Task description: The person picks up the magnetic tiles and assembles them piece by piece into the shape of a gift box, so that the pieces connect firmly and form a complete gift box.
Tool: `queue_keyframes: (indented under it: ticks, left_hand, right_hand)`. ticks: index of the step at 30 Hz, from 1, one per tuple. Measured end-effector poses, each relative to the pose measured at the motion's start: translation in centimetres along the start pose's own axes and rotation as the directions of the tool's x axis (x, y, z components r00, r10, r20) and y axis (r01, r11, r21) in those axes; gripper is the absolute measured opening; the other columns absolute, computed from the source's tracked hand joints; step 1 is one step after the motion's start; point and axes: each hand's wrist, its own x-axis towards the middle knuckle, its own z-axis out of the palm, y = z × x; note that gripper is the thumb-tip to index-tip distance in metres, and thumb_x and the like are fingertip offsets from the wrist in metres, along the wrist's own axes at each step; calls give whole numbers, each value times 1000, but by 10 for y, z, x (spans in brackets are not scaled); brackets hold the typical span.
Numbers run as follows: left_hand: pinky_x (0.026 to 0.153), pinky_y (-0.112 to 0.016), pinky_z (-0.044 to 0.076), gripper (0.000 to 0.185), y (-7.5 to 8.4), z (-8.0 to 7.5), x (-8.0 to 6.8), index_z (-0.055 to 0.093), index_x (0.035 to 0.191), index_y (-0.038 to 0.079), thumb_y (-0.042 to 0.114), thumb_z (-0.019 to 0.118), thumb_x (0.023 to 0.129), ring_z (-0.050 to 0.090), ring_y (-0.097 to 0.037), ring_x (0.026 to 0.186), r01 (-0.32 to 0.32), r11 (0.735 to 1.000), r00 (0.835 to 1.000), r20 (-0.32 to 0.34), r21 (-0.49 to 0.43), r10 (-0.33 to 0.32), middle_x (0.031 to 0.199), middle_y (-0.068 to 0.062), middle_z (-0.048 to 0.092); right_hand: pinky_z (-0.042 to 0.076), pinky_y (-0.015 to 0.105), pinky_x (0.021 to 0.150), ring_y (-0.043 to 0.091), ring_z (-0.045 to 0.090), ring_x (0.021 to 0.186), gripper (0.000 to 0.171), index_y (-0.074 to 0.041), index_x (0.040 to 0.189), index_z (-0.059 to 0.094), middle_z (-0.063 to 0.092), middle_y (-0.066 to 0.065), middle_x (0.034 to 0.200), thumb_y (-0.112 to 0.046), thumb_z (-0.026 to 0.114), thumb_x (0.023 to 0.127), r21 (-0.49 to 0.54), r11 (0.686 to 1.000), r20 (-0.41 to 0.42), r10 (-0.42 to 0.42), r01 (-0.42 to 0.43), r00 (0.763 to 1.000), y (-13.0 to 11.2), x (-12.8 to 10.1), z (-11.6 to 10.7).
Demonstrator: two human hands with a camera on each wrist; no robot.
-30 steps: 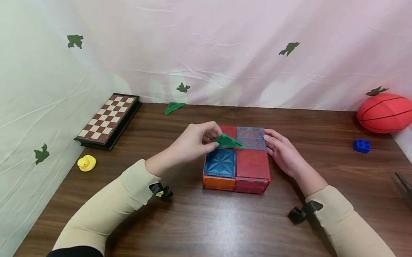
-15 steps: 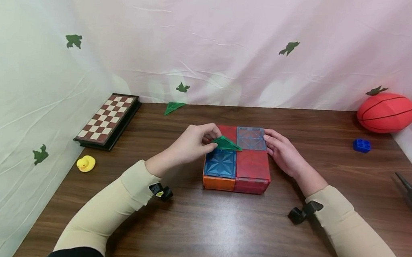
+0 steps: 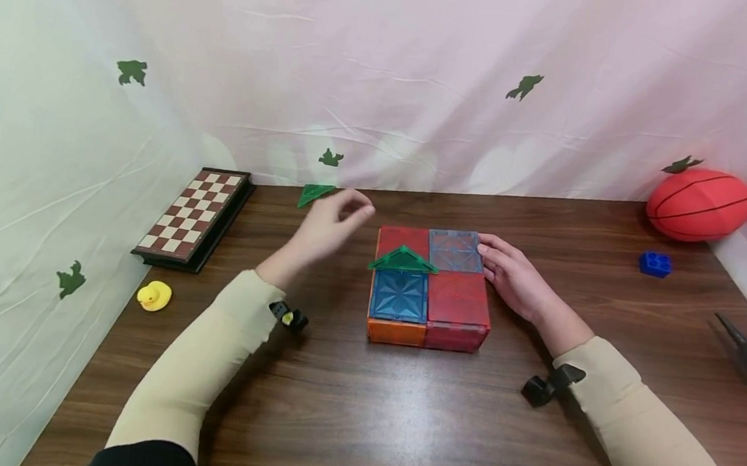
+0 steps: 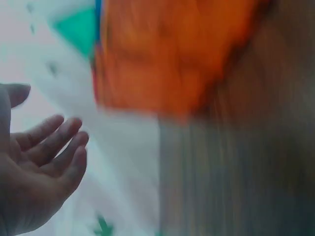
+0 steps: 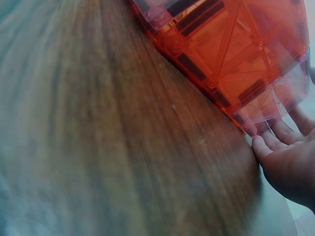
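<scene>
Nothing is held by the left hand [image 3: 324,225], fingers loosely spread, raised left of the box [image 3: 431,289]; a green triangle [image 3: 403,260] stands on the box top; the right hand [image 3: 511,273] is pressed flat against the box's right side; no writing is seen.

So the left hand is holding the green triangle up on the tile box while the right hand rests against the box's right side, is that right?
Not quite. In the head view the left hand holds nothing: its fingers are loose, away from the green triangle, which stands by itself on the tile box. The right hand does rest against the box's right side.
</scene>
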Motion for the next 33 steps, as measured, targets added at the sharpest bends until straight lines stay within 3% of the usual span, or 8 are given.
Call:
queue_keyframes:
  ticks: [2,5,8,11,14,18,28,33]
  left_hand:
    - [99,-43,49,36,-24,-8,13,64,128,6,33,57,105,62,-26,116,67,991,997,-33,118,-64,125,-11,67]
    - [110,-47,40,48,-61,-20,28,54,143,0,31,54,106,50,-34,134,164,945,985,8,282,-174,143,-19,56]
    - [116,-52,29,62,-86,-28,36,37,153,-6,32,52,107,33,-39,146,216,885,955,99,412,-279,157,-25,38]
    - [118,-52,25,68,-98,-32,37,30,156,-7,35,51,107,25,-40,149,237,835,922,155,497,-354,162,-25,28]
    - [119,-52,23,70,-98,-33,33,29,156,-8,38,49,107,21,-40,151,231,804,903,186,547,-386,163,-25,25]
    - [119,-53,25,72,-90,-30,21,32,155,-9,41,50,106,24,-41,150,188,800,900,226,569,-373,162,-26,26]
    - [114,-52,34,72,-56,-13,-33,41,150,-10,42,59,103,36,-43,144,55,796,913,292,603,-284,157,-28,34]
    - [109,-53,40,64,-48,-14,-46,50,143,-10,35,65,100,47,-43,134,25,806,932,277,592,-233,146,-28,48]
  right_hand:
    - [46,22,97,11,55,119,40,-6,142,40,57,-1,130,-28,50,109,-10,1000,-1,0,0,1000,-1,-1,-1]
    - [46,22,98,11,54,119,41,-6,142,40,57,-1,130,-28,49,109,-16,1000,-2,0,0,1000,0,-1,-1]
    - [46,22,97,11,55,119,40,-6,141,41,58,0,130,-27,49,109,-16,1000,-2,-1,1,1000,0,-1,-1]
    - [46,22,97,11,55,118,38,-7,141,42,58,0,129,-27,50,109,-11,1000,1,-2,2,1000,1,0,-1]
    - [46,22,97,11,55,119,38,-7,141,42,58,0,129,-27,50,109,-4,1000,7,-3,3,1000,1,0,0]
    - [46,22,98,11,54,120,38,-7,141,41,58,0,130,-27,49,109,-3,1000,9,-4,4,1000,0,0,0]
    - [45,21,99,11,54,120,39,-6,142,42,58,0,130,-26,49,110,3,1000,14,-6,6,1000,1,-1,-2]
    - [45,21,99,11,54,121,39,-6,142,41,58,0,131,-26,49,110,9,1000,19,-7,6,1000,0,0,0]
